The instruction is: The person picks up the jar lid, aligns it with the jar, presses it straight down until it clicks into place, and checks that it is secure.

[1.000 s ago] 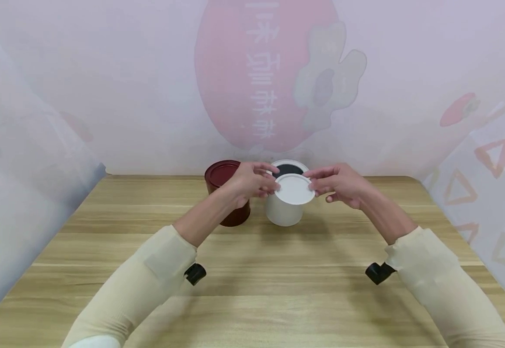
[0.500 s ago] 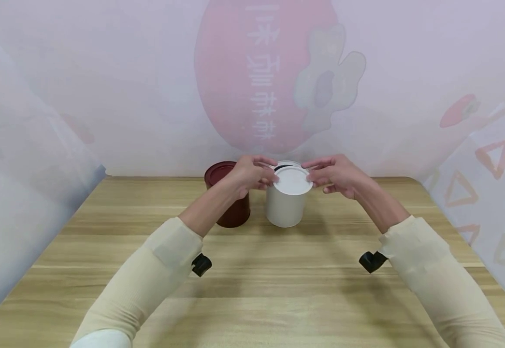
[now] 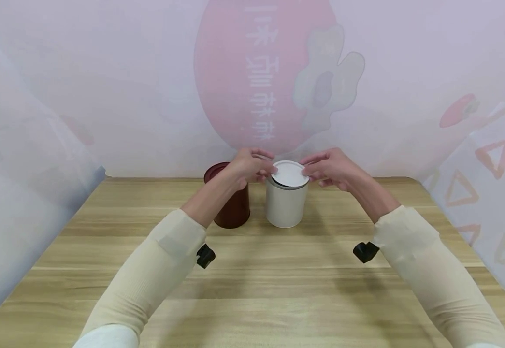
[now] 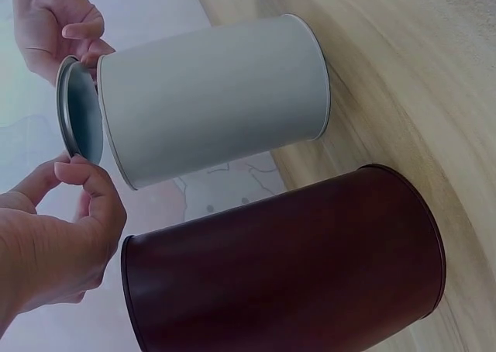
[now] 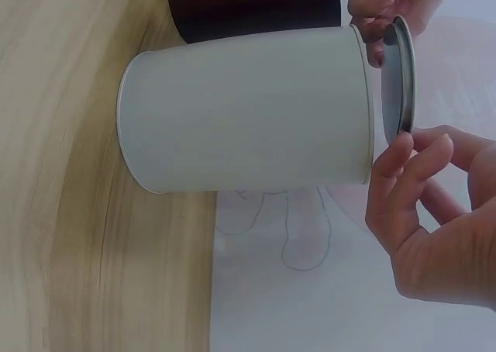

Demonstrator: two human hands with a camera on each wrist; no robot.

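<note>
Two hands hold a round white lid just above the mouth of a white can, which stands upright toward the far middle of a wooden table. The left hand pinches the lid's left edge between thumb and fingertips, and the right hand pinches its right edge the same way, so the lid sits between them, each hand about equally near. In the wrist views the lid hangs slightly tilted and a little apart from the can's rim, its flat face turned toward the opening; the gap shows again past the can from the right wrist, where the lid is seen edge-on. The can's long axis runs straight up from the tabletop, in line with the lid's centre. A dark red can stands just beside the white one on its left, close but whether touching cannot be told. Behind the table hangs a pale curtain printed with a red shape.
</note>
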